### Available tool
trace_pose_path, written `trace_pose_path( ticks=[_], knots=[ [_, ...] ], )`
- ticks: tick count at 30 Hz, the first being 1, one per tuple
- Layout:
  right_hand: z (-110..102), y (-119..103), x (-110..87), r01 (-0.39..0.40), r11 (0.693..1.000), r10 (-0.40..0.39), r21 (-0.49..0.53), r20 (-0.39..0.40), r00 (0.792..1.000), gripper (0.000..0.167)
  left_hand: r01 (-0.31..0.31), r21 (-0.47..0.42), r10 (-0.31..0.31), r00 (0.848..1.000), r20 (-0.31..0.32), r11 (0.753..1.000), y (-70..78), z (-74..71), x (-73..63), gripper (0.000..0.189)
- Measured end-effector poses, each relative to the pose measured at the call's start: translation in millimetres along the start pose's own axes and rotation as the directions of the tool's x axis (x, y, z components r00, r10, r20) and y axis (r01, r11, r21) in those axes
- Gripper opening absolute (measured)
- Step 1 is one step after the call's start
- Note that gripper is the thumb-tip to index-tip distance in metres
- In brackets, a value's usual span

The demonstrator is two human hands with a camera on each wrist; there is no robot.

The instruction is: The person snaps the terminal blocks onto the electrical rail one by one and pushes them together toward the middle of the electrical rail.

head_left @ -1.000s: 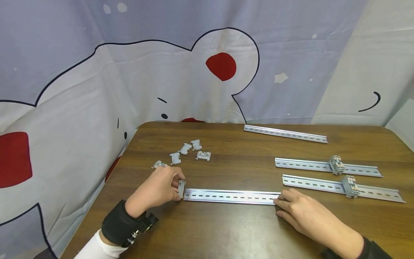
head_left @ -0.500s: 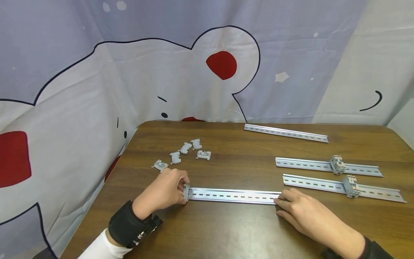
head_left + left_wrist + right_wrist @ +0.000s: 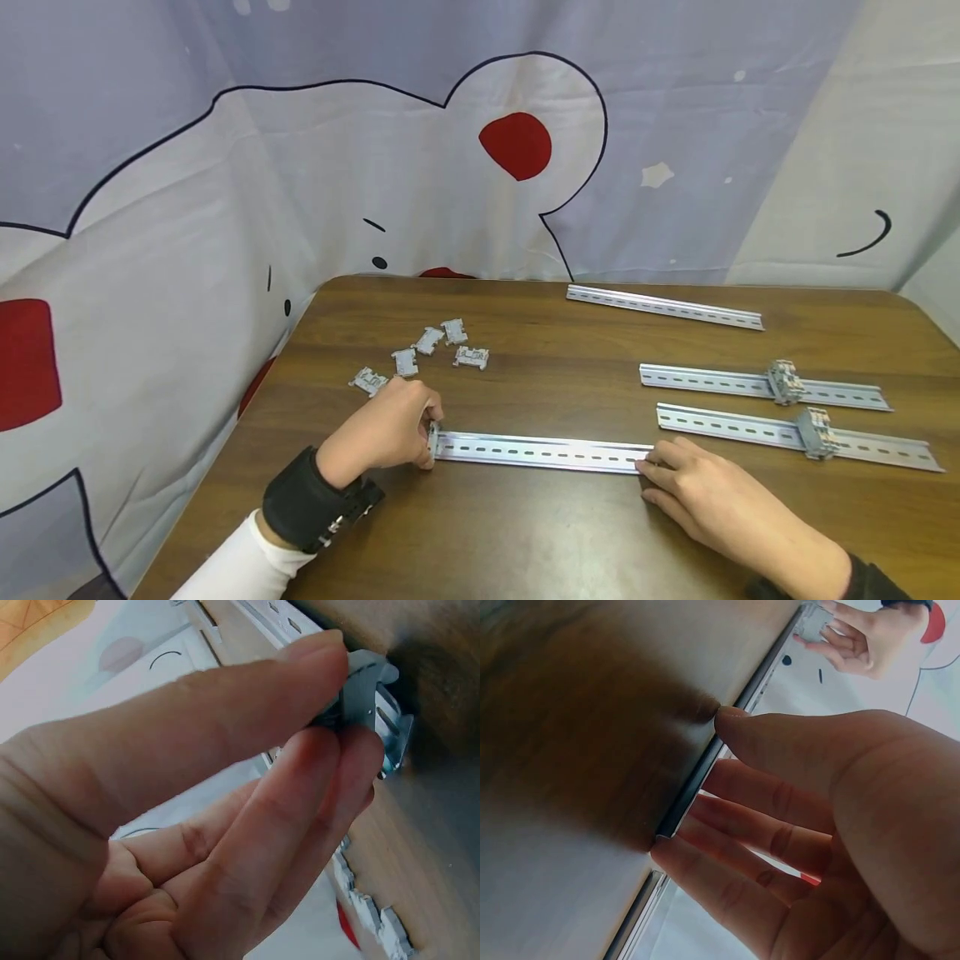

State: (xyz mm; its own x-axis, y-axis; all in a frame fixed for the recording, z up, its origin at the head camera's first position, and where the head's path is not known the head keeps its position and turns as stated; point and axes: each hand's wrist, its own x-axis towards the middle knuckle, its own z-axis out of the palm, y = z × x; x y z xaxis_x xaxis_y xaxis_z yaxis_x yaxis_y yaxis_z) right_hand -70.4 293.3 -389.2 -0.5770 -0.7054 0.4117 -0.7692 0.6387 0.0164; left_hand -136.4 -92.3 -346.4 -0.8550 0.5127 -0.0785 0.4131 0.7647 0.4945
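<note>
Between thumb and fingertips, my left hand (image 3: pixel 386 427) pinches a grey DIN-rail terminal block (image 3: pixel 432 440). The block stands upright at the left end of the nearest slotted metal DIN rail (image 3: pixel 540 452); the fingers partly cover it. In the left wrist view the terminal block (image 3: pixel 363 694) sits against the rail end (image 3: pixel 394 731), but I cannot tell whether it is clipped on. My right hand (image 3: pixel 701 492) grips the same rail at its right end, thumb on the near edge and fingers across, as the right wrist view also shows.
Several loose terminal blocks (image 3: pixel 428 340) lie flat behind my left hand. At right, two rails (image 3: pixel 705 382) (image 3: pixel 727 422) each carry a cluster of blocks (image 3: pixel 785 382) (image 3: pixel 816 433). A bare rail (image 3: pixel 663 307) lies near the table's back edge, before a printed curtain (image 3: pixel 337 183).
My left hand has moved right with the terminal block, from beside the rail's left end to right at that end. The right hand keeps its grip on the rail.
</note>
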Motion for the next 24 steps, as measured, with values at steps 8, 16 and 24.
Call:
trace_pose_path(
  ticks=[8,16,24],
  knots=[
    [-0.5,-1.3,1.7,0.000,1.000,0.000,0.005,0.010,1.000,0.032,0.110,-0.182,-0.088,0.988,0.124,0.977,-10.7,-9.5,-7.4,0.046],
    [1.5,3.4,1.4,0.029,1.000,-0.029,-0.013,-0.013,0.999,0.054,0.184,-0.233,-0.162,0.981,0.111,0.955,-13.5,-6.4,-7.0,0.022],
    [4.1,16.1,-0.4,0.063,0.998,-0.061,0.029,-0.088,0.994,0.064,0.213,-0.442,-0.145,0.972,0.183,0.871,-26.1,0.6,-1.5,0.018]
  ],
)
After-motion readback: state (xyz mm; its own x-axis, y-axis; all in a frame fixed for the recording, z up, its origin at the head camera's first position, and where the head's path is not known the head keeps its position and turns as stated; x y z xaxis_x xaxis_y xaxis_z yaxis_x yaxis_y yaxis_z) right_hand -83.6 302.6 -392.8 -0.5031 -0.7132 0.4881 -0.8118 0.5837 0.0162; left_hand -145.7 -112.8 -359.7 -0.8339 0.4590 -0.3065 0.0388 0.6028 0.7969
